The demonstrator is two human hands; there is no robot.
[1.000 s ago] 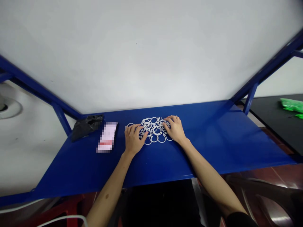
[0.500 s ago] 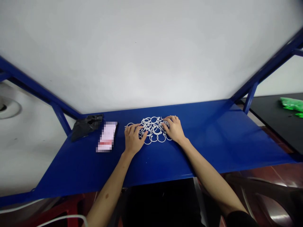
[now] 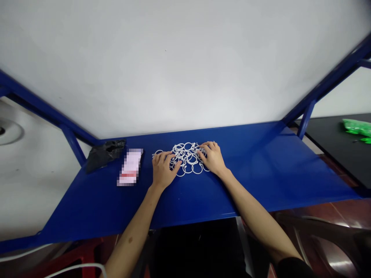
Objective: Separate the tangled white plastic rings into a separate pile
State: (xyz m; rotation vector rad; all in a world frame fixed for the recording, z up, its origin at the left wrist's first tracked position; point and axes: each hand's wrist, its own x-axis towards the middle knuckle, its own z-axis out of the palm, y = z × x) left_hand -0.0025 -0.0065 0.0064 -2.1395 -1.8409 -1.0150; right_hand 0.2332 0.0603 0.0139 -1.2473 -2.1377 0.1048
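A loose pile of white rings (image 3: 189,158), which look like plastic curtain rings with small clasps, lies on the blue tabletop (image 3: 255,162). My left hand (image 3: 164,168) rests over the pile's left end, palm down, fingers apart and a little bent. Across from it, my right hand (image 3: 213,156) lies over the right end with its thumb spread from the fingers. Both hands touch or cover some rings, and neither is closed round one. Parts of the rings under the fingers are hidden.
A phone (image 3: 130,166) with a blurred screen lies left of my left hand. Behind it is a crumpled black plastic bag (image 3: 106,154). Blue frame posts (image 3: 306,119) rise at both sides, a white wall stands behind, and a green packet (image 3: 358,127) lies on a black table at right.
Hardly anything differs. The view has shifted very slightly, while both hands and the rings keep their places.
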